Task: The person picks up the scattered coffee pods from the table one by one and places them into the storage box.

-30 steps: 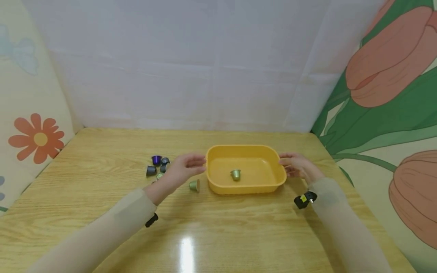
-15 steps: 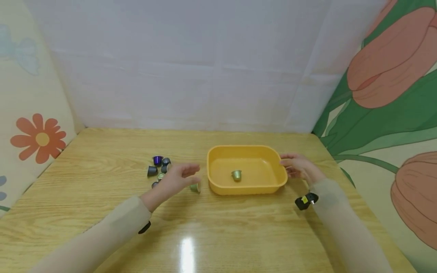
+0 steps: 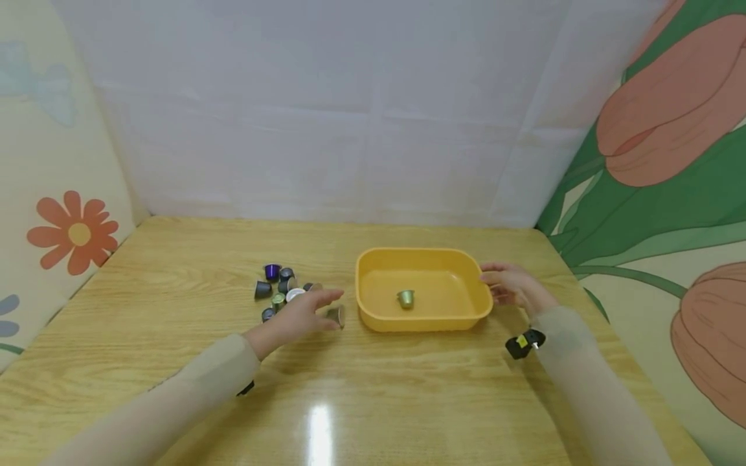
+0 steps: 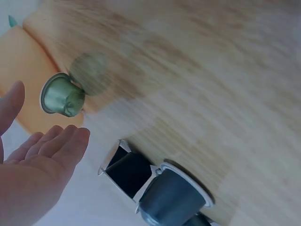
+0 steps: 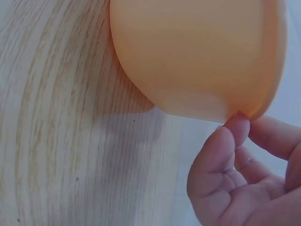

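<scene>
A: Status of the sorting work?

B: One green capsule (image 3: 405, 298) lies inside the yellow tray (image 3: 373, 259) on the tabletop (image 3: 175, 259). A second green capsule (image 3: 337, 316) lies on its side on the wood, just beside the tray's left wall. Judged from this layout, one unit is placed and most are not: the cluster of dark and purple capsules (image 3: 278, 289) sits to the left, apart from the tray.

A: Hand states?

B: The left hand (image 3: 303, 312) hovers by the loose green capsule with fingers extended and relaxed (nothing is held). The right hand (image 3: 508, 285) rests at the tray's right end, with a fingertip touching the rim; it steadies rather than grasps, as far as can be seen.

A: What does each view add?

B: The left wrist view shows the gap between the left hand's fingers (image 4: 66, 143) and the loose capsule (image 4: 61, 95), which the head view leaves unclear. It also shows a grey capsule (image 4: 171, 197) close up. The right wrist view confirms the fingertip (image 5: 237, 127) touching under the tray's edge (image 5: 197, 56). Only the head view shows the tray's contents and the whole cluster.
</scene>
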Tool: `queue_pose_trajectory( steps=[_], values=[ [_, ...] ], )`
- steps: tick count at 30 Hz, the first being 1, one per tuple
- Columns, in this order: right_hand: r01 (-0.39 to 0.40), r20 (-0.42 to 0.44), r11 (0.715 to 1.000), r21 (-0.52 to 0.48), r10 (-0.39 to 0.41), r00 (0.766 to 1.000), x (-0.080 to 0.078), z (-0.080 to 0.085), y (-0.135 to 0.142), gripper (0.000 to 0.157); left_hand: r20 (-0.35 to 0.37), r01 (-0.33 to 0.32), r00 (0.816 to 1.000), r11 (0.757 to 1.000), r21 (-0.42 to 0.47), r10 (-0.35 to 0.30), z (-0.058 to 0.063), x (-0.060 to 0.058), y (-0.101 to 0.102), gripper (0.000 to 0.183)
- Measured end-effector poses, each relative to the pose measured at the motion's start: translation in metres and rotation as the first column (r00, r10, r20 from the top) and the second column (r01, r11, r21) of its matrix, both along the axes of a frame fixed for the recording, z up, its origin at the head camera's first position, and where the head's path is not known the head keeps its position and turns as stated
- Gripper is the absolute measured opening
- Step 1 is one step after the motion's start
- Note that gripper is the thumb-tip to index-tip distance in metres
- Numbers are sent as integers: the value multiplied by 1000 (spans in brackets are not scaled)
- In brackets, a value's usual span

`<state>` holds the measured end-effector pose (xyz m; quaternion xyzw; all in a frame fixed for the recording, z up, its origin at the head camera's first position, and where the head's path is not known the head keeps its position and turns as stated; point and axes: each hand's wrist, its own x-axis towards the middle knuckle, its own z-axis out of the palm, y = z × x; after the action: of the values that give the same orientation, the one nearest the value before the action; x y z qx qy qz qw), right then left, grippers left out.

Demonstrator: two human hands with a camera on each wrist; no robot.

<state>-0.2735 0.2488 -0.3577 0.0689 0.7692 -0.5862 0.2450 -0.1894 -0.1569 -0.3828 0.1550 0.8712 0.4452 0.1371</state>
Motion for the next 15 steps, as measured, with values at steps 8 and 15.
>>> queue_pose_trajectory(
  steps=[8,15],
  values=[
    [0,-6,1000,2,0,1000,-1,-1,0,49,-63,26,997,995,-100,-32,-6,-5,-2,64],
    [5,-4,1000,10,-5,1000,0,-1,1,50,-127,86,986,982,-168,-108,-15,-10,-2,65]
  ],
)
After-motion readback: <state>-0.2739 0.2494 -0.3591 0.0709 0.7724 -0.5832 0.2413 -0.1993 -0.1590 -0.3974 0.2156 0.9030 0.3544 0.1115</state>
